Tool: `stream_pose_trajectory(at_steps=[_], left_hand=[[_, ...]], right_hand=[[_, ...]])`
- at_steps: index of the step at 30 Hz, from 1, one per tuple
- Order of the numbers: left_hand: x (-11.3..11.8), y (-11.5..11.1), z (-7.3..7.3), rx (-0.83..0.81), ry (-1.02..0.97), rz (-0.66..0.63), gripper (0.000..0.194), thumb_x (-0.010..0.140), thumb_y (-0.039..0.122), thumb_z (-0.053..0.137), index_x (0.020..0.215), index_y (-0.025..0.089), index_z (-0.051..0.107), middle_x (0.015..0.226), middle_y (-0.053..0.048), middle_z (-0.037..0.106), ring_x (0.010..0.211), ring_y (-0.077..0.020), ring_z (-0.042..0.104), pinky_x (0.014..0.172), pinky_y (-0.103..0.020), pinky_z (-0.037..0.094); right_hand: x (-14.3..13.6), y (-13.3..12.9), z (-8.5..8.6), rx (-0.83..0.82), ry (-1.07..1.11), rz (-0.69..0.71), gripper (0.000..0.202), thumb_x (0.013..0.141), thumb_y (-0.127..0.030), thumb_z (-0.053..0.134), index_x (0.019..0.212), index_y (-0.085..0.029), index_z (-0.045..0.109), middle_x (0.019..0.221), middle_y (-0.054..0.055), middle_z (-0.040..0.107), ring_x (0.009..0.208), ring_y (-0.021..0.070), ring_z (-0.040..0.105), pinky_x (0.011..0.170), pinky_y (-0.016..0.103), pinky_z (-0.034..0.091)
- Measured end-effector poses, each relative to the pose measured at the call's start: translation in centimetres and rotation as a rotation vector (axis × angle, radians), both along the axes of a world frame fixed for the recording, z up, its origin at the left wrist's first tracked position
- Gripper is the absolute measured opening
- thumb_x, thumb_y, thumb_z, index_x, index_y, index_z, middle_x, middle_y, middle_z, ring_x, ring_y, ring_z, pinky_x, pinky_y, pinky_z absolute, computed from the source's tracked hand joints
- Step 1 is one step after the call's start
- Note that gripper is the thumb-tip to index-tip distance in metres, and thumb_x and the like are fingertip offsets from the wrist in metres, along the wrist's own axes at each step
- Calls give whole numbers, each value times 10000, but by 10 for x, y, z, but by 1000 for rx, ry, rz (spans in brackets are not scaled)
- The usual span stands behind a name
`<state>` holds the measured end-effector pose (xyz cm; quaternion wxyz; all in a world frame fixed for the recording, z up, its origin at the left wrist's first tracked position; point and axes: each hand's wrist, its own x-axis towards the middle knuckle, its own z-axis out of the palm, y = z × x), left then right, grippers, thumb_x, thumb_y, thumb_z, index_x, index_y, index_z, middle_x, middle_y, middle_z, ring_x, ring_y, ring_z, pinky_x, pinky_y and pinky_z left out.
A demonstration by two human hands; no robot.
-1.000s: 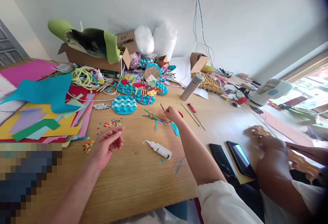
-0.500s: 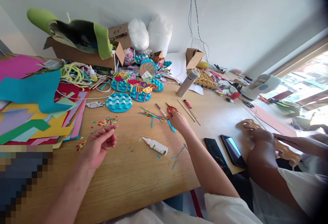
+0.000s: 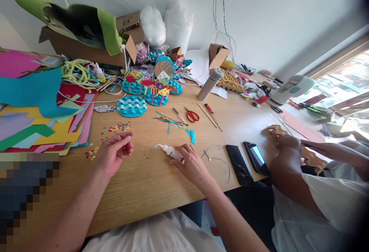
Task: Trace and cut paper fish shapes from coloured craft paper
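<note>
My right hand is wrapped over the white glue bottle, which lies on the table with its nozzle pointing left. My left hand hovers over the table at the left, its fingers curled together; whatever they may hold is too small to make out. Small coloured confetti pieces lie just beyond it. Behind the bottle are thin coloured paper strips, a pen, red-handled scissors and blue paper pieces. A round blue wavy disc rests further back.
Coloured paper sheets are stacked at the left. Decorated blue discs and a grey bottle stand behind. Two sticks lie right of the scissors. At the right are a black phone, a dark case and another person's arm.
My right hand has left the scissors and come back toward me onto the glue bottle. The scissors now lie free. My left hand looks much the same, and the view has shifted slightly.
</note>
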<state>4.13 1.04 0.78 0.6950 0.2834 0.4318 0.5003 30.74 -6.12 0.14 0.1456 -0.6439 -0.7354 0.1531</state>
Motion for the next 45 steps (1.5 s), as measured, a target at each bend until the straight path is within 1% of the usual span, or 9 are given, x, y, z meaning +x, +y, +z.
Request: stream_pose_trajectory(at_steps=[6,10,14,21,27,33,37,41,45], left_hand=[[4,-3,2,-20,-9,6,369,532,294,863,846,148,734,541,-3,637,467,-93,556,435,-172,429],[4,-5,3,-30,-21,-1,389,518,306,866,844,140,733,543,-4,637,470,-98,556,445,-186,427],[3,-5,3,-19,-33,-1,373,552,316,847,859,140,727,546,1,632,471,-99,555,447,-194,408],[5,-5,-2,-33,-32,20,392,566,367,832,861,137,715,551,1,626,471,-104,552,459,-212,394],[5,-5,-2,-21,-63,41,394,585,400,802,856,134,695,535,3,620,453,-101,534,455,-222,379],[10,-8,-2,4,-89,-22,400,591,416,777,848,125,681,516,1,610,420,-101,520,440,-230,358],[8,-10,5,48,-44,5,430,597,446,771,872,131,668,564,-10,635,446,-108,540,457,-236,377],[3,-19,28,146,9,2,460,631,485,761,909,133,658,647,-28,653,499,-115,562,509,-258,428],[-7,-41,46,241,64,-109,480,679,516,736,959,135,649,657,-31,634,513,-112,545,531,-262,433]], right_hand=[[-16,32,1,-2,-1,53,248,867,-231,605,1110,-194,637,1032,85,643,988,217,570,886,319,427],[4,100,18,88,-23,-137,273,880,-299,571,1122,-192,638,1068,96,659,994,213,586,856,308,430],[24,179,21,57,-82,-337,309,901,-332,482,1039,-140,682,970,160,685,960,293,622,819,413,446],[26,256,-2,78,-161,-228,361,927,-337,377,1071,-215,684,921,131,710,968,323,655,807,483,463],[34,235,-13,38,-365,-276,493,935,-468,374,1099,-101,658,1105,257,649,1092,344,612,868,419,458],[46,182,-41,36,-454,-203,375,920,-350,405,1097,-168,681,1092,180,665,1040,300,643,857,372,478],[35,177,-36,158,-414,-220,389,888,-358,430,1099,-154,685,1096,205,659,1074,339,620,882,425,471],[-24,189,0,54,146,-82,367,821,-416,502,1010,-167,694,994,146,714,901,285,685,787,384,522],[-139,207,46,-229,661,241,356,856,-457,533,975,-151,670,924,103,733,865,231,690,813,353,542]])
